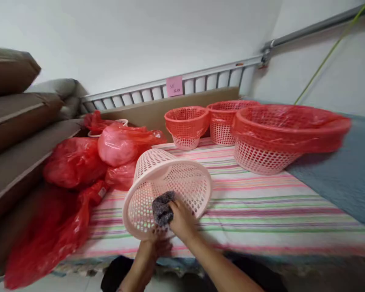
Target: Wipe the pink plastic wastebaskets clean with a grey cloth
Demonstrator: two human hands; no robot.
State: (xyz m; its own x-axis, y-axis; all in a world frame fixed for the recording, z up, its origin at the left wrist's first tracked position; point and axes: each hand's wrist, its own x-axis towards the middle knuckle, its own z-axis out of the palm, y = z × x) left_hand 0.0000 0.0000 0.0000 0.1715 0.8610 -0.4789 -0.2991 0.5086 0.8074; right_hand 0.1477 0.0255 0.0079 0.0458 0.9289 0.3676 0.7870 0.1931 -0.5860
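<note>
A light pink perforated plastic basket (pixel 153 164) lies tipped on its side on the striped cloth, its open mouth facing me. My left hand (pixel 156 242) is closed at the near lower rim of this basket, slightly blurred, with its fingers partly hidden. My right hand (pixel 182 219) reaches into the mouth, closed around a bunched dark grey cloth (pixel 163 207). The cloth is against or close to the lower inner wall; which one I cannot tell.
Three pink baskets lined with red bags, among them a large one (pixel 264 156), stand at the back right. Red plastic bags (pixel 74 162) pile up on the left beside stacked brown cushions (pixel 15 109). A pink note (pixel 174 86) hangs on the radiator behind.
</note>
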